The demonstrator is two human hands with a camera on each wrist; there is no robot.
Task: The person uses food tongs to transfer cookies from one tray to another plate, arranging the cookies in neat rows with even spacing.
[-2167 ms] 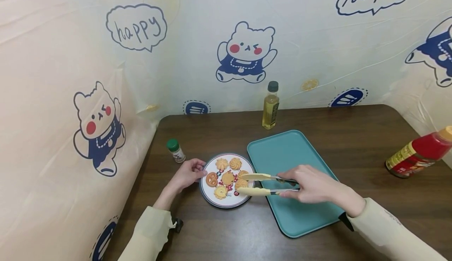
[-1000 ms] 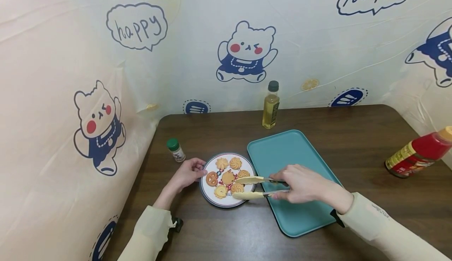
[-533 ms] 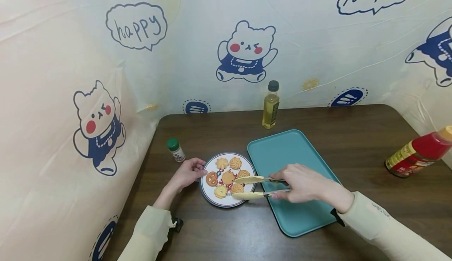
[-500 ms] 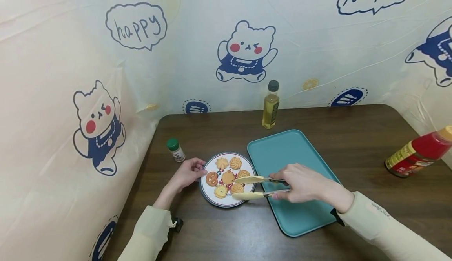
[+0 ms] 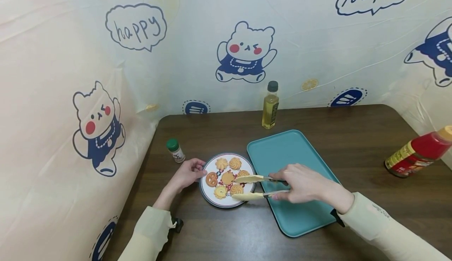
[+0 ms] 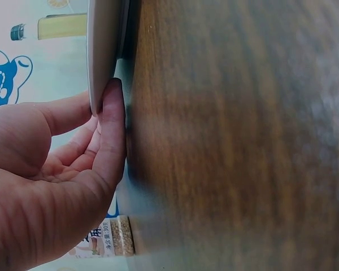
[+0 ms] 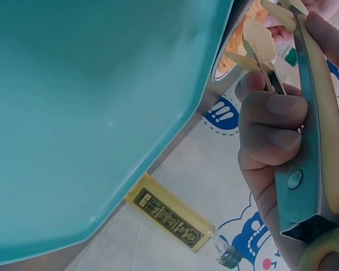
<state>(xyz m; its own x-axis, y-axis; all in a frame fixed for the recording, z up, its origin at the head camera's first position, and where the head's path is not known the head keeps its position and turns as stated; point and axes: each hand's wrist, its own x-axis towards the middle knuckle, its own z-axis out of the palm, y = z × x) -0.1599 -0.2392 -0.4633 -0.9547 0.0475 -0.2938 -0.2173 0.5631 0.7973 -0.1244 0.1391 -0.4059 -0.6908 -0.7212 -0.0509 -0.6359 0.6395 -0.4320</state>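
The word "happy" stands in speech bubbles point(image 5: 135, 27) on the backdrop sheet point(image 5: 197, 68).

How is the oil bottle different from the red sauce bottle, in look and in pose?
The oil bottle holds yellow liquid under a dark cap; the red sauce bottle is red with a yellowish cap. The oil bottle stands upright near the wall; the red sauce bottle is tilted at the table's right edge. Both stand apart from the tray.

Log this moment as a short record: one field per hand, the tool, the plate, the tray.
left hand: fingers touch the plate's left rim
right hand: grips the tongs' handles
tongs: tips open, either side of a cookie
plate: holds seven cookies
tray: teal, bare, right of plate
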